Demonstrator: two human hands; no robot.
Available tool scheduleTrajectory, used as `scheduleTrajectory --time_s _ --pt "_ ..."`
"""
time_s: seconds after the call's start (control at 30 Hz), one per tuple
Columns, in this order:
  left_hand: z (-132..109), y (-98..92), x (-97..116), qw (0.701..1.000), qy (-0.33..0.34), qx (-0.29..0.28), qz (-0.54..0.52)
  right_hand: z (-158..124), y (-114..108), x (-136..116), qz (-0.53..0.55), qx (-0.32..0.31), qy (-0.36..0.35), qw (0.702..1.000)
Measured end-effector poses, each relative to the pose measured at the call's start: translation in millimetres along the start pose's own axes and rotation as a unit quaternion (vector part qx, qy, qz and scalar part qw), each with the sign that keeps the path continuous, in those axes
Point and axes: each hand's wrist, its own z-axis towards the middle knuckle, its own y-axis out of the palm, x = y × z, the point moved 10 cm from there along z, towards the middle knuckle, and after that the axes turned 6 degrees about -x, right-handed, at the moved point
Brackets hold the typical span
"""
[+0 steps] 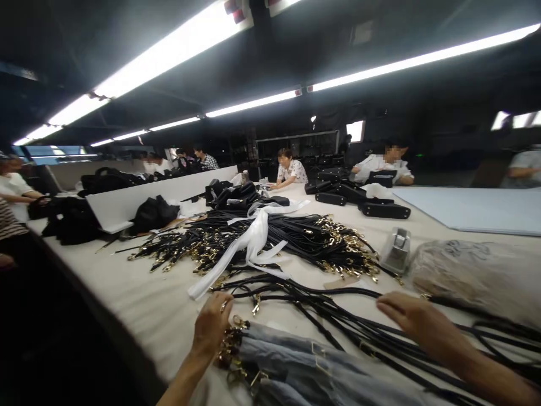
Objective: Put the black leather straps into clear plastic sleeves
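Note:
My left hand [212, 322] is closed at the near edge of the table, a gold metal fitting showing between its fingers, on the end of a black strap [350, 291]. That strap runs across to my right hand [412, 316], whose fingers are pressed together over it; the thumb is hidden. Several more black straps [333, 318] lie loose under and between my hands. In front of me is a bundle of straps in cloudy plastic wrap [304, 361], its gold clasps [234, 344] beside my left wrist. Further in, a big pile of black straps with gold clasps [296, 237] has white strips [253, 237] across it.
To the right are a clear tape dispenser [396, 249] and a filled plastic bag [469, 270]. Black bags [384, 210] stand further back. A white divider [169, 194] runs along the left. Co-workers [291, 169] are around the table [139, 293].

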Motion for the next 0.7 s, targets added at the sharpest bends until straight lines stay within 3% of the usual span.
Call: scheduleTrajectory --time_s 0.07,0.13,0.2,0.27,0.37,0.47,0.6,0.7 --pt "11.6 -21.8 -54.3 0.994 -0.094 0.033 0.035 29.1 73.5 -61.2 0.016 -0.129 -0.055 0.99" --pt "20.1 -41.9 -105.0 0.981 -0.174 0.055 0.059 53.9 129.9 -115.1 -0.011 -0.197 -0.064 0.978" --pt "27.2 -52.9 -146.3 0.968 -0.235 0.055 0.07 73.4 167.4 -152.6 -0.032 -0.217 -0.059 0.974" --pt "34.2 -53.5 -175.3 0.959 -0.275 0.037 0.065 85.0 190.7 -170.0 -0.048 -0.216 -0.052 0.974" --pt "41.2 -44.7 -202.9 0.948 -0.317 0.003 0.034 89.3 207.6 -168.4 -0.067 -0.207 -0.043 0.975" --pt "44.8 -40.3 -216.2 0.947 -0.32 -0.019 -0.01 88.3 207.5 -158.1 -0.07 -0.202 -0.035 0.976" --pt "41.2 -51.6 -218.3 0.956 -0.284 -0.033 -0.059 87.8 188.6 -149.8 -0.056 -0.212 -0.042 0.975" --pt "26.7 -66.9 -206.5 0.963 -0.256 -0.046 -0.072 80.7 169.4 -140.2 -0.046 -0.226 -0.066 0.971"
